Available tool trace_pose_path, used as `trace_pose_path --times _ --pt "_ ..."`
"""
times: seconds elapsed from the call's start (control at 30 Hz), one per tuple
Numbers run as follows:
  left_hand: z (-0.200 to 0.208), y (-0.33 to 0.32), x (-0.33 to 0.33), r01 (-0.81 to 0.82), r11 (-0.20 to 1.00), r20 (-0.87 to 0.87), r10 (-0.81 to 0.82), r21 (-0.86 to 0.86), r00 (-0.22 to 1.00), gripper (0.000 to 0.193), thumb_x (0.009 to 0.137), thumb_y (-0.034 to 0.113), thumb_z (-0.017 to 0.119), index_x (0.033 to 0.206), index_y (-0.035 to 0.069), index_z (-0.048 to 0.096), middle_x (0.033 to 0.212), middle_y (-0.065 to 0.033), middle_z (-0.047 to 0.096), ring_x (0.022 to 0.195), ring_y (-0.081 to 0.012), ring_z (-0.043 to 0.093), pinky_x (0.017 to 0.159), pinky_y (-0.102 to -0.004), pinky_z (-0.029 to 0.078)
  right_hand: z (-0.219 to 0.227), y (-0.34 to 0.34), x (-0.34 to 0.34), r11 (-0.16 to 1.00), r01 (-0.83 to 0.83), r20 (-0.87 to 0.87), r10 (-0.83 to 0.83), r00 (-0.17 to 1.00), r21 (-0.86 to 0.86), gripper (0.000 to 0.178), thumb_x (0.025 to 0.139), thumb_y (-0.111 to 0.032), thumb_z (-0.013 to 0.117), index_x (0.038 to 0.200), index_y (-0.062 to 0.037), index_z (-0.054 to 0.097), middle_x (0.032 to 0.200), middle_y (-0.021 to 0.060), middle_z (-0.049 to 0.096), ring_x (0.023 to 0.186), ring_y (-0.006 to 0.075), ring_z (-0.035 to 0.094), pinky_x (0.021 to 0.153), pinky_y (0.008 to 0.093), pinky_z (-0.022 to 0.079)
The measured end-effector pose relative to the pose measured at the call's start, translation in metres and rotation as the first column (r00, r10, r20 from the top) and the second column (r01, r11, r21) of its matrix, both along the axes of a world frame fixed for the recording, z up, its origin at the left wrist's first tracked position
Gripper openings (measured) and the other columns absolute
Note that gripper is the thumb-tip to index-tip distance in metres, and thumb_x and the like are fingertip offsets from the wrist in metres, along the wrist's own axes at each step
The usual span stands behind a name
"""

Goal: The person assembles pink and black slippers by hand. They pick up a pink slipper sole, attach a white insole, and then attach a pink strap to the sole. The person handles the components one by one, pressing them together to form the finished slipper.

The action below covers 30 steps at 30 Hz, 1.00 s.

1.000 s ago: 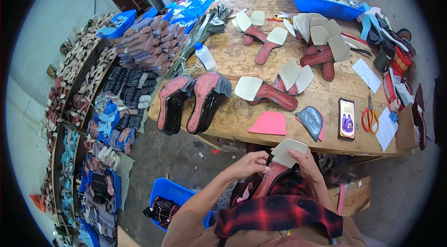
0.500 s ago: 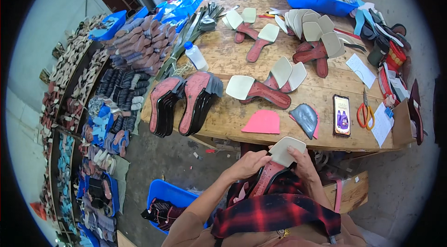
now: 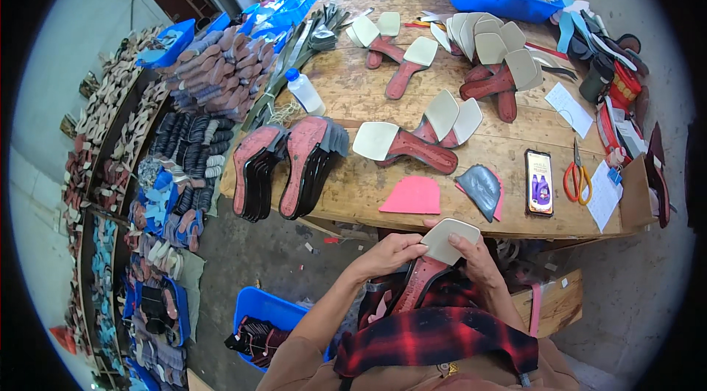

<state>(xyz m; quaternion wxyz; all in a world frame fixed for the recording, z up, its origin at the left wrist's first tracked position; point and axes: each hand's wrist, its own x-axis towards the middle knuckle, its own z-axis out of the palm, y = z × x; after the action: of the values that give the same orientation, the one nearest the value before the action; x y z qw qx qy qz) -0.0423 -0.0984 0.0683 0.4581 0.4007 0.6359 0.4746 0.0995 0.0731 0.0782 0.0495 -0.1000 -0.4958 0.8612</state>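
- Cream and red: one sole [image 3: 451, 238], its squarish toe smooth, held over the lap by the near edge of the worn wooden bench [image 3: 346, 188].
- Two hands on it: the left hand's [image 3: 390, 255] grip pinches the toe's left edge; the right hand's [image 3: 475, 255] grip clasps its right side, thumb on top.
- Two stacks [image 3: 305, 163] of soles, red-topped, glossy black below.
- Two flat rounded pieces: one pink piece [image 3: 410, 194], one grey piece [image 3: 480, 191] over pink.
- One plastic bottle [image 3: 305, 93], blue-capped.
- One phone [image 3: 540, 183], one pair of orange-handled scissors [image 3: 577, 168].
- One plaid cloth [image 3: 442, 339], red and black.
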Motion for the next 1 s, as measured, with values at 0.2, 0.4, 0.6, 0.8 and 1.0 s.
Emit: trace_pose_path --times 0.2,0.4,0.6,0.8,1.0 --pt "-0.002 0.011 0.017 -0.226 0.971 -0.055 0.23 0.074 0.972 0.034 0.102 0.029 0.05 0.1 -0.002 0.063 0.084 0.0009 0.058 0.08 -0.0084 0.049 0.073 -0.0251 0.042 -0.002 0.006 -0.001 0.988 0.113 -0.029 -0.111 0.993 0.104 0.044 0.095 -0.026 0.059 0.128 0.0018 0.056 0.114 0.0086 0.064 0.096 0.0146 0.063 0.086 0.028 0.051" --pt "-0.029 0.028 0.001 -0.591 0.763 0.109 0.585 0.262 0.803 0.036 0.103 0.032 0.048 0.096 -0.001 0.06 0.076 0.0032 0.051 0.074 -0.0069 0.044 0.065 -0.025 0.04 -0.013 0.008 -0.006 0.937 0.319 0.039 -0.327 0.944 0.141 0.033 0.092 -0.023 0.066 0.115 0.0007 0.064 0.098 0.003 0.065 0.08 0.0101 0.061 0.076 0.0247 0.048" --pt "-0.009 0.06 0.029 -0.628 0.669 -0.026 0.692 0.397 0.721 0.03 0.103 0.029 0.047 0.103 0.0 0.057 0.078 -0.0022 0.052 0.073 -0.0107 0.046 0.066 -0.028 0.042 0.001 -0.007 -0.021 0.856 0.421 0.025 -0.448 0.893 0.301 0.019 0.094 -0.022 0.062 0.088 -0.0041 0.065 0.069 -0.0066 0.055 0.056 -0.0001 0.04 0.048 0.0199 0.029" --pt "0.002 0.077 0.027 -0.554 0.628 -0.172 0.732 0.547 0.66 0.029 0.103 0.026 0.048 0.1 -0.001 0.057 0.078 -0.0112 0.053 0.073 -0.0186 0.05 0.068 -0.0317 0.044 0.001 -0.002 -0.02 0.84 0.446 0.083 -0.491 0.867 0.31 0.024 0.097 -0.023 0.058 0.08 -0.0057 0.059 0.064 -0.0078 0.045 0.054 0.0023 0.035 0.047 0.0237 0.028" --pt "0.027 0.084 0.006 -0.57 0.654 -0.176 0.72 0.499 0.672 0.033 0.102 0.028 0.05 0.1 -0.003 0.058 0.076 -0.0112 0.054 0.072 -0.017 0.049 0.067 -0.0318 0.042 -0.016 -0.02 -0.018 0.631 0.433 -0.168 -0.436 0.884 0.644 0.023 0.098 -0.019 0.055 0.092 0.0021 0.061 0.062 0.0041 0.045 0.056 0.0135 0.043 0.053 0.0303 0.039"
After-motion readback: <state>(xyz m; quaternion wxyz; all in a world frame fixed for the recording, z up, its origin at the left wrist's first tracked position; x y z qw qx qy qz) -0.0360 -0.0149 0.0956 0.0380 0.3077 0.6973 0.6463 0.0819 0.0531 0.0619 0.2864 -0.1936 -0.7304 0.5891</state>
